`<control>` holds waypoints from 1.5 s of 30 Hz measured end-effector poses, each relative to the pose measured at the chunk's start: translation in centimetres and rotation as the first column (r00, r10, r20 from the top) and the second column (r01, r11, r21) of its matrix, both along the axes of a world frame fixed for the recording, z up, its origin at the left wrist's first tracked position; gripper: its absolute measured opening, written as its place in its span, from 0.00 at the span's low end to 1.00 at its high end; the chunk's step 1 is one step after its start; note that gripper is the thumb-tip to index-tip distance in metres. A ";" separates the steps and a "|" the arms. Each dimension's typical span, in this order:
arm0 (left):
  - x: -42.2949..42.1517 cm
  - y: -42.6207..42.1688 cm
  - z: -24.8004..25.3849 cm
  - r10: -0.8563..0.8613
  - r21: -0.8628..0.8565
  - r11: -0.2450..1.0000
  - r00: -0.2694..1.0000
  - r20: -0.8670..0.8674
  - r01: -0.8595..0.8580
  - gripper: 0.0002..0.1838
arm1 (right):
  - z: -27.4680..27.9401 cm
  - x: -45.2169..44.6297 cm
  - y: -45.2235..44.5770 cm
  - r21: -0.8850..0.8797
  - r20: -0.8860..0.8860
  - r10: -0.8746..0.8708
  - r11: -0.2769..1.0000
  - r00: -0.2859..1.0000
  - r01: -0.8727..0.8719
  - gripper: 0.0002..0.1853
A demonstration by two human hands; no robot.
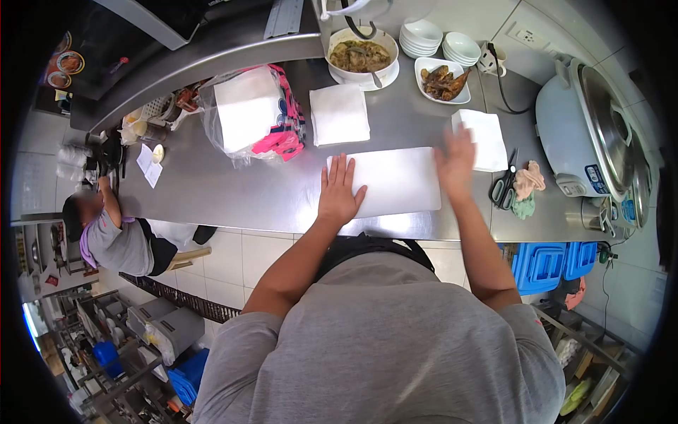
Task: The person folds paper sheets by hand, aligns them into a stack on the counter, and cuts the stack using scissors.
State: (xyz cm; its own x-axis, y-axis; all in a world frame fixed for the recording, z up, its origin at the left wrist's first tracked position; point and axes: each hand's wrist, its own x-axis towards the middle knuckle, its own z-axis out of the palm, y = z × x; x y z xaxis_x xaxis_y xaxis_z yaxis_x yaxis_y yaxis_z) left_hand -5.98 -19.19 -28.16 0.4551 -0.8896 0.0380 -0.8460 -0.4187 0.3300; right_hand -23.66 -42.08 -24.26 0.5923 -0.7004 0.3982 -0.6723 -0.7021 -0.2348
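Observation:
A white rectangular sheet (397, 182) lies flat on the steel counter in front of me. My left hand (340, 194) rests palm down on its left end, fingers spread. At the sheet's right end is my right hand (455, 164), somewhat blurred, with its fingers stretched out and nothing in them. Just beyond it sits a stack of white paper (487, 145), partly behind my fingertips. Another white stack (339, 115) lies farther back, above my left hand. To its left, more white sheets (247, 106) rest on a pink and clear plastic package (288, 127).
Scissors (503, 187) and crumpled cloths (528, 181) lie right of my right hand, near a large cooker (575, 134). Along the back are a bowl of food (361, 56), a dish of fried food (443, 81) and stacked bowls (421, 35). A co-worker (123, 244) is at the far left.

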 end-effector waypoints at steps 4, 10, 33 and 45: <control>-0.1 0.0 -0.2 0.000 0.002 1.000 1.000 0.022 0.000 0.40 | 2.2 -1.5 -5.2 0.194 -0.034 -0.312 0.930 0.950 0.312 0.25; -0.1 0.2 0.0 0.005 -0.006 1.000 1.000 0.001 -0.005 0.40 | 1.5 -2.1 -6.3 0.252 -0.107 -0.289 0.918 0.951 0.308 0.12; -2.5 -3.6 9.0 -0.146 -0.045 0.929 -0.252 -0.957 -0.368 0.42 | 7.9 3.4 6.9 0.586 0.280 0.060 0.780 0.958 -0.220 0.06; -3.7 -1.2 6.2 -0.220 -0.021 0.928 -0.505 -0.835 -0.371 0.35 | 1.5 3.9 11.1 0.952 0.289 -0.304 -0.007 0.908 -0.306 0.09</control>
State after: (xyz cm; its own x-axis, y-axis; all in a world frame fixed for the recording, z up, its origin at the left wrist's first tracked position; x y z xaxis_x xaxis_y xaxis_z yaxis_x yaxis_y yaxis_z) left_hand -9.70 -20.40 -22.01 0.1300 -0.9148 -0.3824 0.8398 -0.1034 0.5330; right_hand -19.76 -30.99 -22.72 0.6376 -0.5541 -0.5351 -0.3283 0.4329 -0.8395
